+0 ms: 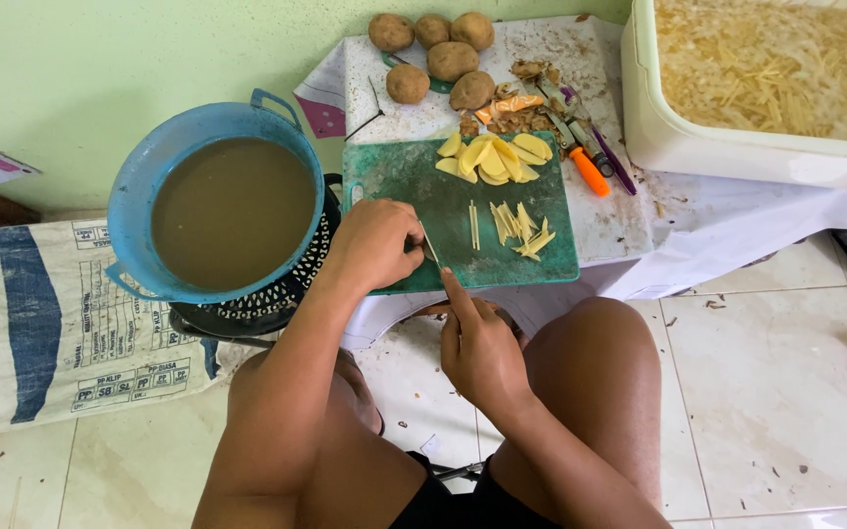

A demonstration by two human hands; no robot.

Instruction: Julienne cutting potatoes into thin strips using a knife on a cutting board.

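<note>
- Left hand (376, 242) curls closed at the near-left edge of the green cutting board (399, 176), fingers pinching what looks like a knife blade (429, 249) (mostly hidden).
- Right hand (482, 351) hangs just off the board's near edge, forefinger extended toward the blade, holding nothing.
- Risk: that forefinger could get nicked, since it sits so near the blade.
- Potato sticks (521, 227) lie mid-board; a jolt could scatter them.

Basin (140, 176) left of cutting board (394, 176); potatoes (438, 54) behind; tub (727, 147) right (strips inside).
</note>
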